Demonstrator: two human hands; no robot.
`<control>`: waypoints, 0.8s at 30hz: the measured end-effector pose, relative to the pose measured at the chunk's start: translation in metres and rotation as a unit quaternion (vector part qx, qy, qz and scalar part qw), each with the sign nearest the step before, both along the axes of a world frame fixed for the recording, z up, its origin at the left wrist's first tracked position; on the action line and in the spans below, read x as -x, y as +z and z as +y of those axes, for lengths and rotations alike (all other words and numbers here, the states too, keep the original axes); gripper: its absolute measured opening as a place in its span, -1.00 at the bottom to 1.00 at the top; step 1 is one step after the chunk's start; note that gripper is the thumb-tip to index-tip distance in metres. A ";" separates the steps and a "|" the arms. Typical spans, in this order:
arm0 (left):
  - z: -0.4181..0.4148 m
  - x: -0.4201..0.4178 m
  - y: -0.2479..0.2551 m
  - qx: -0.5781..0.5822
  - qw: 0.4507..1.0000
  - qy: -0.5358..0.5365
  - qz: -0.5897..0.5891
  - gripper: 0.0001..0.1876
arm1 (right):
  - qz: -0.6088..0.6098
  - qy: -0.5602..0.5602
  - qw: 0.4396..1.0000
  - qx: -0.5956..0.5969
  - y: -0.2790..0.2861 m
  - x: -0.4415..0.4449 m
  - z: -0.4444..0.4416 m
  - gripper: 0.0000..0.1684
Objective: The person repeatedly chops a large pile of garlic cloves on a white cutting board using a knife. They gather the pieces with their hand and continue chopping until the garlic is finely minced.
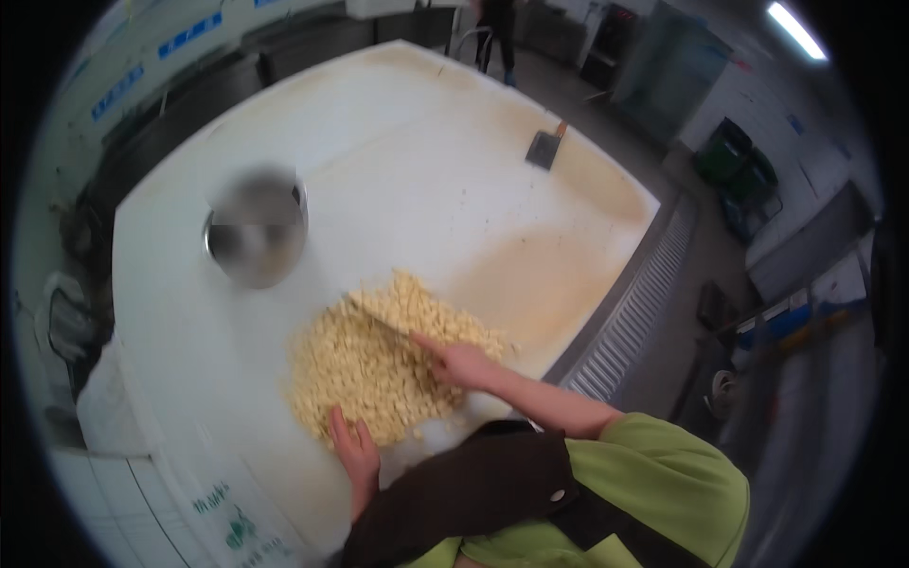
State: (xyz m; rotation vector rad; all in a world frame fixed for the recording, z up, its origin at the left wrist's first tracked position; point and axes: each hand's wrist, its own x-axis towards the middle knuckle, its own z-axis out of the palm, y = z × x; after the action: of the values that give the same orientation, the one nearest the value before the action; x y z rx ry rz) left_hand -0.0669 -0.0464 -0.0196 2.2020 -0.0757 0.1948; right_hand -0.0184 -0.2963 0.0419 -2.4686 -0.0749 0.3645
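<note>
A wide heap of small pale-yellow chopped pieces, like cut dough, lies on the white worktable. My right hand grips a knife at the heap's right part; its long blade points to the upper left across the pieces, and its handle is hidden in the hand. My left hand rests against the heap's near left edge, fingers apart, with nothing seen in it. Beyond the heap, to the left, stands a round metal bowl, partly blurred.
A scraper with a dark blade lies near the table's far right edge. A white sack with green print is at the lower left. A floor drain grate runs along the right side. A person stands beyond the table.
</note>
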 end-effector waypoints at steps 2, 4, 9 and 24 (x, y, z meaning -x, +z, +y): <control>0.001 0.002 -0.019 -0.015 1.000 -0.024 -0.004 -0.49 | -0.022 -0.029 0.999 -0.032 -0.002 0.001 -0.014 -0.24; -0.008 0.003 -0.011 -0.026 0.999 -0.031 0.000 -0.49 | -0.072 -0.093 0.991 -0.069 -0.001 0.003 -0.029 -0.27; -0.035 0.018 -0.011 -0.097 0.988 -0.110 -0.045 -0.46 | -0.091 -0.208 0.974 -0.016 0.018 0.032 -0.082 -0.34; -0.125 0.006 -0.026 -0.158 0.854 -0.470 -0.159 -0.56 | -0.030 -0.332 0.938 0.099 -0.018 0.094 -0.082 -0.46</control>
State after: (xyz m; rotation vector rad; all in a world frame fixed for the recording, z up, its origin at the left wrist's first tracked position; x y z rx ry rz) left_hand -0.0727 -0.1718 -0.0458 2.1612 -1.4206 -0.0189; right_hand -0.1119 -0.3788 0.0239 -2.5174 0.7856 -0.0010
